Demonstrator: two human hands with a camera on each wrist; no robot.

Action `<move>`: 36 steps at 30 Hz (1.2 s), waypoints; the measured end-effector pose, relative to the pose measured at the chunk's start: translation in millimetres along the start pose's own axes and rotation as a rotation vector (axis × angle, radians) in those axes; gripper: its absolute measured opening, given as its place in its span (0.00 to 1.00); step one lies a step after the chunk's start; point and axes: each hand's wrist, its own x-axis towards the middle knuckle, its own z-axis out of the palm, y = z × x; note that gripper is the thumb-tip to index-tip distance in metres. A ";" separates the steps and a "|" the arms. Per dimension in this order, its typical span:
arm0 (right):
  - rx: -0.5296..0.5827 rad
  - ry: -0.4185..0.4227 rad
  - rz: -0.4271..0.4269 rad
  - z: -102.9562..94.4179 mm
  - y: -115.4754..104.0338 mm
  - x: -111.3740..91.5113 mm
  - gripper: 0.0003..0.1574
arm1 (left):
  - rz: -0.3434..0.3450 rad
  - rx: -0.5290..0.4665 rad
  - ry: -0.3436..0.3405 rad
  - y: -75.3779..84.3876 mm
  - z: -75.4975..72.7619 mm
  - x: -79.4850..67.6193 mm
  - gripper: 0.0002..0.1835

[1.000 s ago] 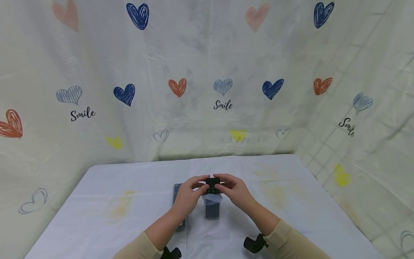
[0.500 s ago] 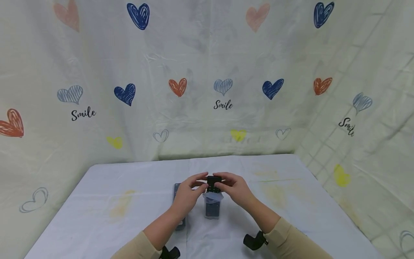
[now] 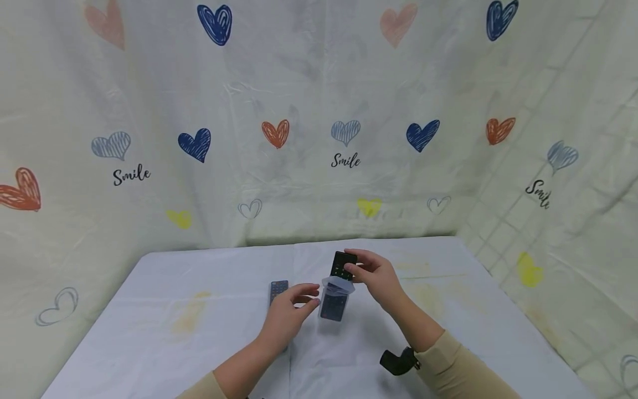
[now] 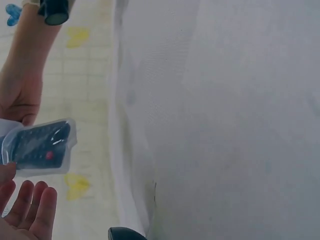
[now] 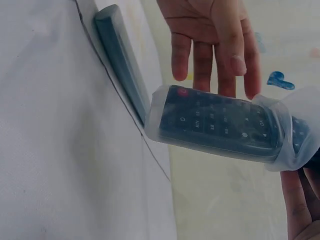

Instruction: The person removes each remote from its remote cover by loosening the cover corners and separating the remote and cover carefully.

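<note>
A black remote control (image 3: 341,265) is partly inside a clear plastic sleeve (image 3: 333,306), whose rim is folded outward around it. My right hand (image 3: 379,277) pinches the bare end of the remote, holding it tilted above the table. Through the film, buttons and a red key show in the right wrist view, on the covered remote half (image 5: 215,120). My left hand (image 3: 289,313) holds nothing; its fingers are spread loosely beside the sleeve, close to its left side. In the right wrist view the left hand (image 5: 210,40) hangs just over the sleeved end.
A second remote control (image 3: 278,288) lies on the white-covered table (image 3: 214,327), partly hidden behind my left hand. A black wrist camera (image 3: 399,361) sits under my right sleeve. A curtain (image 3: 299,183) printed with hearts hangs behind the table.
Both hands held the remote at its top before. The left hand has let go and dropped slightly down and left, while the right hand has raised and tilted the remote rightward.
</note>
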 end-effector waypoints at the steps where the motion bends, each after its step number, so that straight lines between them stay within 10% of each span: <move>1: 0.004 0.006 0.003 -0.4 -0.5 0.3 0.26 | 0.000 0.004 -0.008 0.2 1.7 -0.1 0.16; 36: 0.095 0.087 0.057 -12.3 -6.8 1.7 0.29 | -0.009 0.041 -0.074 6.3 6.1 -0.2 0.18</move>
